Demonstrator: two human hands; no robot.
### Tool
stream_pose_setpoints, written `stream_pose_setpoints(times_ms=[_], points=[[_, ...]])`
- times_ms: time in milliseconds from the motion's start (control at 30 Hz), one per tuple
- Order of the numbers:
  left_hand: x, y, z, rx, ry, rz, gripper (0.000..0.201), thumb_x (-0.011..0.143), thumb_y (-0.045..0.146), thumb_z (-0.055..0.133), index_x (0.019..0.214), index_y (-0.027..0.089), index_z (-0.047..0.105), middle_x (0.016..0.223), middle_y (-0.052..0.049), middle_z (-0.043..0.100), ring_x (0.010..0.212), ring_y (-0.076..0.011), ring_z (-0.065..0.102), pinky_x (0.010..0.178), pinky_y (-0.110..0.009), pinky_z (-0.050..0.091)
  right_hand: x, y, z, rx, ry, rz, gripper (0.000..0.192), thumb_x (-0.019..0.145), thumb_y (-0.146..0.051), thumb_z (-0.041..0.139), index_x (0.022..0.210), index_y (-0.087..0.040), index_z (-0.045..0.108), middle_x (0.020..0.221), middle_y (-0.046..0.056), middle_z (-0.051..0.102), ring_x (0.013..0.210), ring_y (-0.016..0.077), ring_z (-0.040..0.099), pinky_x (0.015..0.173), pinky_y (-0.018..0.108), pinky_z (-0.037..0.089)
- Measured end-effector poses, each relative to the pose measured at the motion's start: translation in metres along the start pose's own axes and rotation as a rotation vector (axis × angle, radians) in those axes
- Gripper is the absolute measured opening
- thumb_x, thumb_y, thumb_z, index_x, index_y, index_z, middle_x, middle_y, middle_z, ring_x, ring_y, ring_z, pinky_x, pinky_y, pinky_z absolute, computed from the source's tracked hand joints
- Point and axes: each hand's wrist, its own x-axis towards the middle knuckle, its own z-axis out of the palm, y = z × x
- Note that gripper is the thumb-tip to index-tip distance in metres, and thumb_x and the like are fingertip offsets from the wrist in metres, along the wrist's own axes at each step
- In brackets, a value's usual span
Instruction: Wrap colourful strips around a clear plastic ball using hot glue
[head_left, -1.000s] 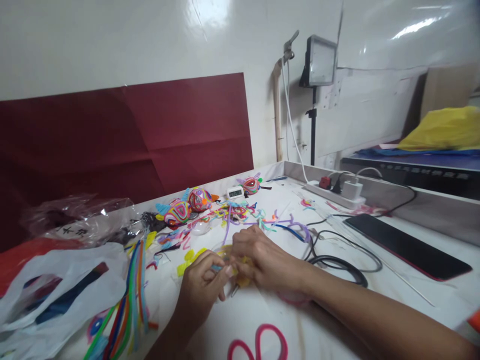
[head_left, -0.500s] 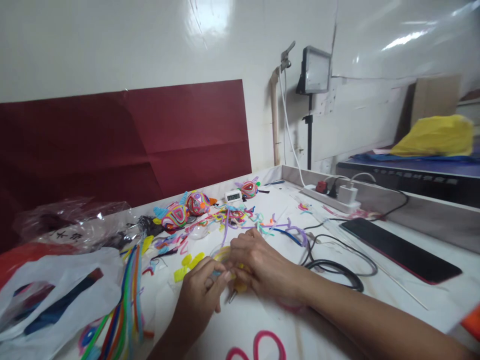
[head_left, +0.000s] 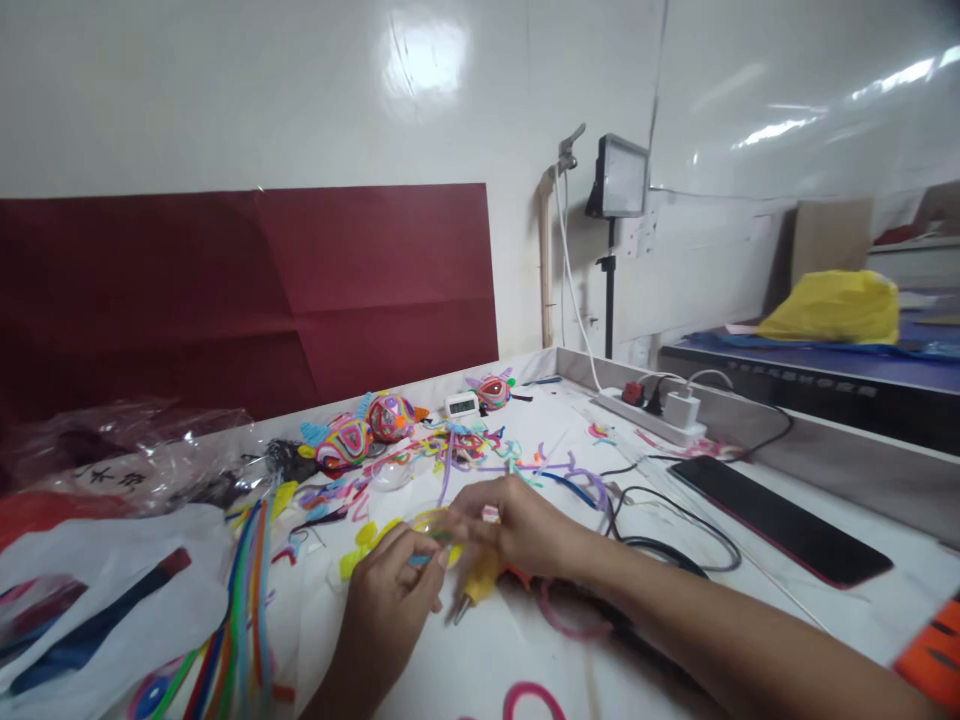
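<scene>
My left hand has its thumb and fingers closed on a clear round plastic piece with a yellow rim. A bit of light blue shows between those fingers. My right hand reaches to the same piece from the right, fingers bent together and blurred at the tips; what they pinch is hidden. Under the right hand, a glue gun with a yellow nozzle and metal tip lies on the table, its body partly covered. Yellow shaped pieces are just left of the plastic piece.
Colourful decorated fish-like figures and a small white digital clock stand at the back. Pipe cleaners and a plastic bag lie left. A phone, black cable and power strip lie right.
My right hand has shifted and its fingers have moved, so more of the glue gun shows beneath it. My left hand keeps its hold. The camera view has tilted up slightly.
</scene>
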Motion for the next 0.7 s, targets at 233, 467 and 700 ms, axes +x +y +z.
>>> stream_pose_setpoints(times_ms=[233,467,700], points=[[-0.003,0.008,0.003,-0.008,0.185,-0.054,0.016,0.077,0.031,0.061,0.065,0.020,0.058,0.063,0.003,0.055,0.039,-0.0100,0.058,0.040,-0.020,0.045,0.054,0.052,-0.059,-0.165,0.102,0.302,0.019,0.084,-0.002,0.054,0.091,-0.011,0.070,0.083,0.005,0.072,0.079,0.0145,0.067,0.074,0.026,0.052],[-0.002,0.010,0.004,-0.001,0.217,-0.084,0.018,0.076,0.032,0.061,0.062,0.021,0.057,0.062,0.004,0.055,0.037,-0.0100,0.056,0.040,-0.020,0.044,0.090,0.122,-0.060,-0.445,0.054,0.527,0.027,0.094,-0.034,0.059,0.116,-0.019,0.061,0.121,0.007,0.062,0.101,0.0215,0.063,0.085,0.040,0.054],[-0.002,0.008,0.005,-0.016,0.231,-0.097,0.017,0.075,0.033,0.062,0.063,0.021,0.058,0.060,0.004,0.056,0.037,-0.0099,0.056,0.039,-0.020,0.044,0.108,0.155,-0.041,-0.611,0.013,0.715,0.033,0.093,-0.033,0.059,0.122,-0.018,0.058,0.123,0.009,0.060,0.104,0.0222,0.062,0.087,0.043,0.054]])
